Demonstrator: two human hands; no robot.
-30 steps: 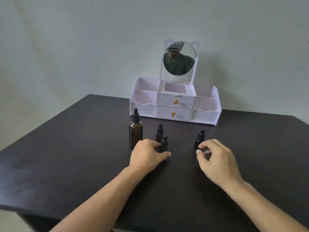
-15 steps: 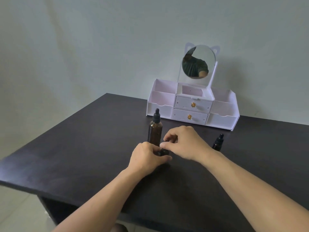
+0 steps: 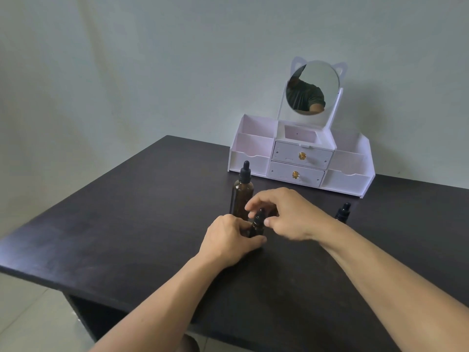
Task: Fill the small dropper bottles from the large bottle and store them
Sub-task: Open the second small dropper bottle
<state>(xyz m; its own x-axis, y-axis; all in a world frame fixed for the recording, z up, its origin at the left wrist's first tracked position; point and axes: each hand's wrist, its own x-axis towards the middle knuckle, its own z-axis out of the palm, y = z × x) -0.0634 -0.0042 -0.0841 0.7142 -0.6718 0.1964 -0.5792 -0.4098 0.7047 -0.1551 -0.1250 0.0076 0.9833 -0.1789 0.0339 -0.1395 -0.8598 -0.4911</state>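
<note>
A large amber dropper bottle (image 3: 241, 194) with a black cap stands upright on the dark table (image 3: 127, 224). Just in front of it a small dark dropper bottle (image 3: 257, 223) stands on the table, its body held in my left hand (image 3: 228, 241). My right hand (image 3: 286, 215) hovers over its black cap, thumb and fingers spread apart around the cap and not clearly touching it. Another small dropper bottle (image 3: 343, 212) stands alone to the right, past my right wrist. A third small bottle is hidden behind my right hand.
A white organiser (image 3: 256, 161) with two gold-knobbed drawers, open side compartments and a cat-eared mirror (image 3: 312, 87) stands at the table's far edge against the wall. The table's left and front edges drop to a tiled floor.
My right hand left the right-hand small bottle and crossed to the bottle held by my left hand, first closing on its cap, now with fingers apart. The camera view has swung left.
</note>
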